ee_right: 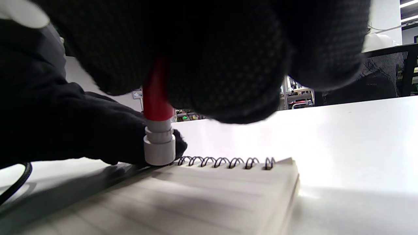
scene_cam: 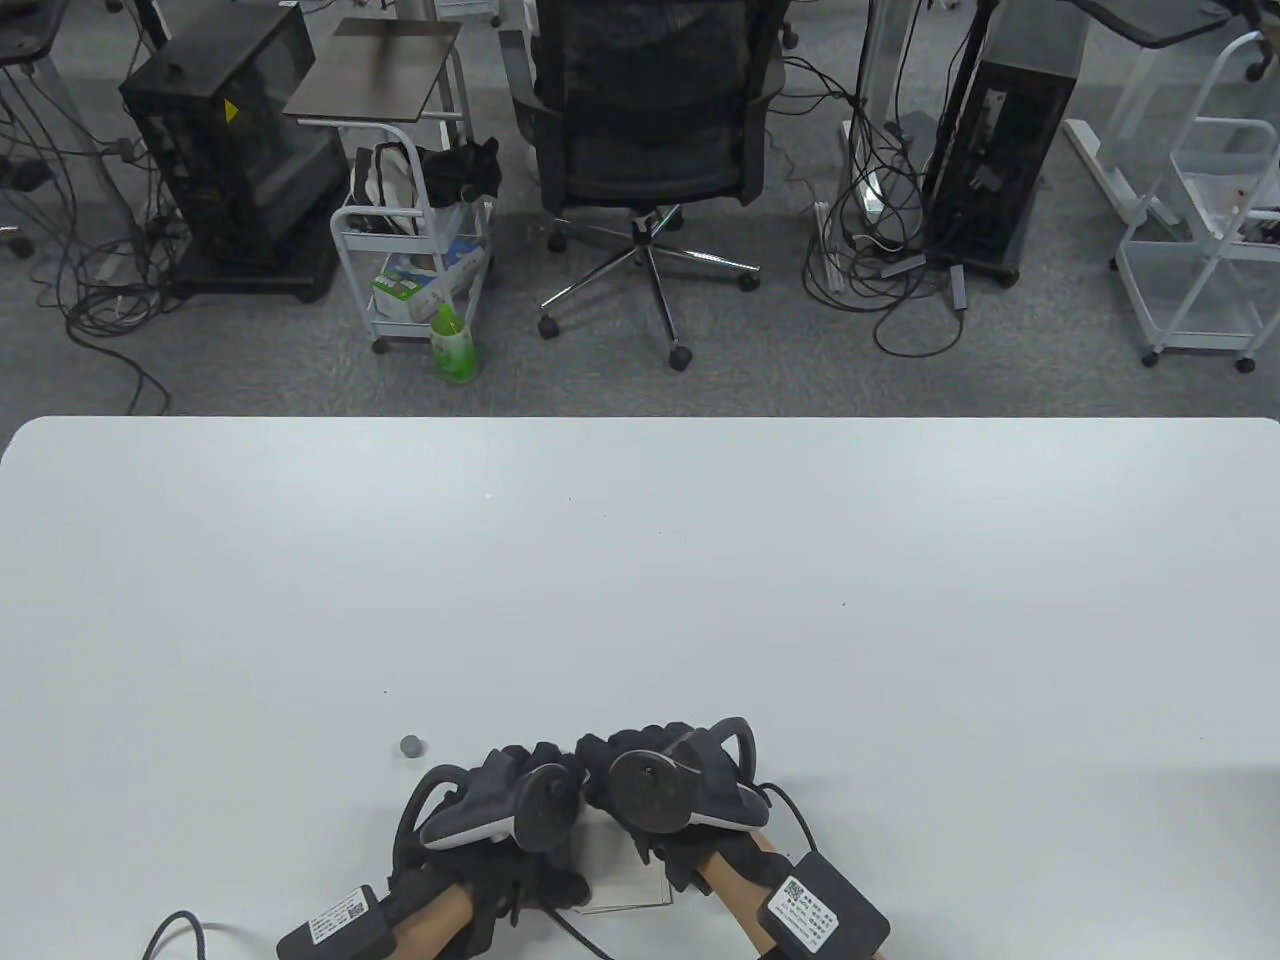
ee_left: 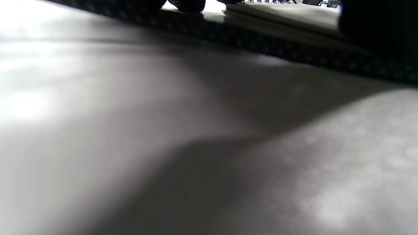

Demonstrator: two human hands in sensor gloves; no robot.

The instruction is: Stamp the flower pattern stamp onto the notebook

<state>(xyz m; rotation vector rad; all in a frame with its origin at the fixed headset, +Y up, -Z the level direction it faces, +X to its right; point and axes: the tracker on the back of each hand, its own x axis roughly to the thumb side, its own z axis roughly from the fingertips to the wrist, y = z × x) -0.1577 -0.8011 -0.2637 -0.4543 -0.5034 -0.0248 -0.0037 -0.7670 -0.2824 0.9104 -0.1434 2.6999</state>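
A spiral-bound lined notebook (scene_cam: 628, 882) lies open at the table's near edge, mostly hidden under both hands. In the right wrist view my right hand (ee_right: 215, 65) grips a red stamp with a grey base (ee_right: 159, 143) upright, its base pressed on the notebook page (ee_right: 212, 192) close to the spiral binding. My left hand (ee_right: 91, 130) rests its fingers on the page just left of the stamp. In the table view the left hand (scene_cam: 525, 770) and right hand (scene_cam: 640, 755) touch each other. The left wrist view shows only the blurred table and the notebook's edge (ee_left: 281, 14).
A small grey cap (scene_cam: 411, 746) lies on the white table (scene_cam: 640, 560) just left of the hands. Glove cables trail off the near edge. Chairs, carts and computer towers stand on the floor beyond the far edge.
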